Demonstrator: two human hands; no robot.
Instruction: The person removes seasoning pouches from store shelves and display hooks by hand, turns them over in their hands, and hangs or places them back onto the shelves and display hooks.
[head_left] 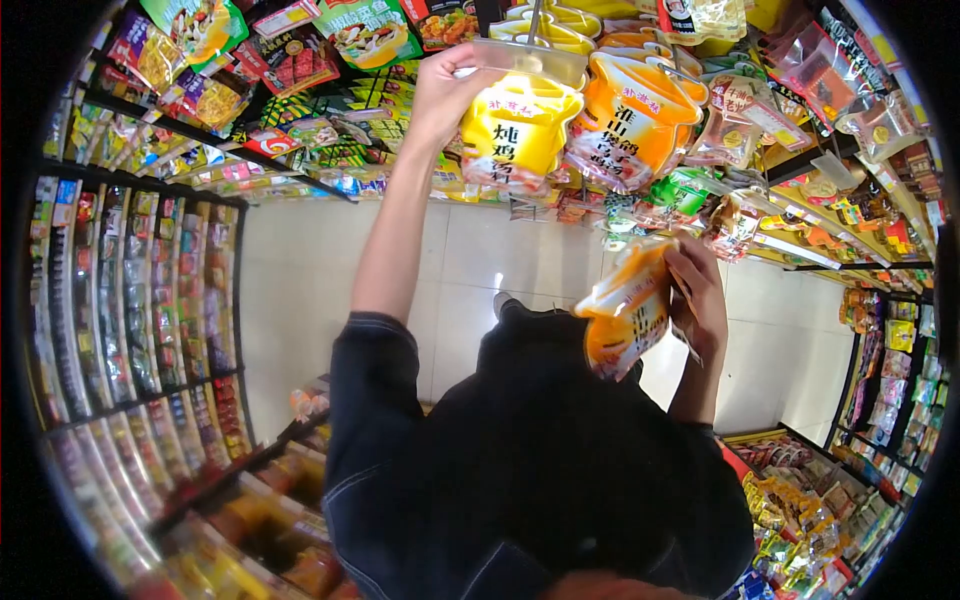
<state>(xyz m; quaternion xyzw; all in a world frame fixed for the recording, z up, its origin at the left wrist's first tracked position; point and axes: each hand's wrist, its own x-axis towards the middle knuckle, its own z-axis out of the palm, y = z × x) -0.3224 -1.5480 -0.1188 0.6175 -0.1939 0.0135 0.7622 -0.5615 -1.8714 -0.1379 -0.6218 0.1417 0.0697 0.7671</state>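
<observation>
As the left hand (448,95) pinches a clear plastic tag (545,65) above a yellow pouch (520,125) at top center, the right hand (700,290) grasps an orange pouch (628,315) right of center. Pale floor (290,290) spreads at left.

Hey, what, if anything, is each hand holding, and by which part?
Your right hand holds an orange pouch by its right-hand side. Your left hand grips the clear tag holder at its left end.
</observation>
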